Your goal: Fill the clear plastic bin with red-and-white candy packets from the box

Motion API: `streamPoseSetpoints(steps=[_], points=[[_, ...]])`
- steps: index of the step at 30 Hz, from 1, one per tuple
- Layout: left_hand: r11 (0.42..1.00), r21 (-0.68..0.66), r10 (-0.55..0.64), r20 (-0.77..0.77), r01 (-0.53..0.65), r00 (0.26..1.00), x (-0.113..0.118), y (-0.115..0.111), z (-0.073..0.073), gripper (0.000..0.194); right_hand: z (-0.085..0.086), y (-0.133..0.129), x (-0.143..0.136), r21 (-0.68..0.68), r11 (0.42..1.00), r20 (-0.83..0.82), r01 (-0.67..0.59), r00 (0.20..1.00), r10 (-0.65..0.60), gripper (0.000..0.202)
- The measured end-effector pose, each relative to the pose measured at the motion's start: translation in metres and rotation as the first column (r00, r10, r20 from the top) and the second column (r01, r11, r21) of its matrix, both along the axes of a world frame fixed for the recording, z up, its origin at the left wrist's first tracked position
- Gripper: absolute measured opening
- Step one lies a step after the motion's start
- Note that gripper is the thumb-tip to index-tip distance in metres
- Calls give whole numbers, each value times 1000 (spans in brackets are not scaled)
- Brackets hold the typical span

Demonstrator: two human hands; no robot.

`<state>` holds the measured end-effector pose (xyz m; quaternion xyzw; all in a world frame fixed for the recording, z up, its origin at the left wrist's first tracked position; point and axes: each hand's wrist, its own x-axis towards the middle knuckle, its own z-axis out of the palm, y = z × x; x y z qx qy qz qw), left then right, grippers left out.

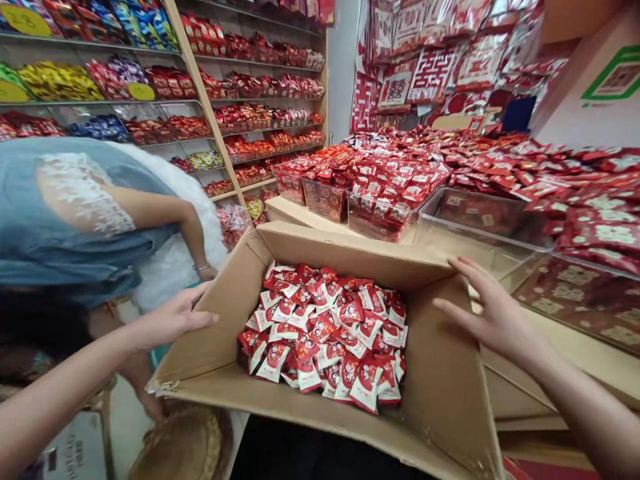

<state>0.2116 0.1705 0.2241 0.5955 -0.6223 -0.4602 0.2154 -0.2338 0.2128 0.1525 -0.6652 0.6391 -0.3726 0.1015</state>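
In front of me is an open cardboard box point(440, 360), tilted a little, with many red and white candy packets point(325, 333) heaped on its bottom. My left hand point(175, 317) grips the box's left wall, the thumb over the rim on the inside and the other fingers mostly hidden outside. On the right wall, my right hand point(493, 317) clasps the top edge, thumb inside and fingers along the far corner. Beyond the far side stand clear plastic bins point(383, 217) filled with red packets.
At the left a person in a blue top point(90, 207) bends down. A woven basket point(180, 447) is on the floor below. Shelves of bagged sweets point(270, 120) line the back wall. An open clear bin point(480, 233) stands on the counter beyond the box's far right corner.
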Motion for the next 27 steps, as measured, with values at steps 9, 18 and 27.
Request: streamPoseSetpoints(steps=[9,18,27], points=[[993,-70,99,54,-96,994,5,23,0,64,16,-36,10,-56,997,-225,48,973,-59,28],[995,-95,25,45,-21,999,-38,-19,25,69,77,40,-28,-183,927,-119,329,928,-353,27],[920,-186,-352,-5,345,936,-112,-56,-21,57,90,112,-65,-32,843,-59,538,840,-539,32]])
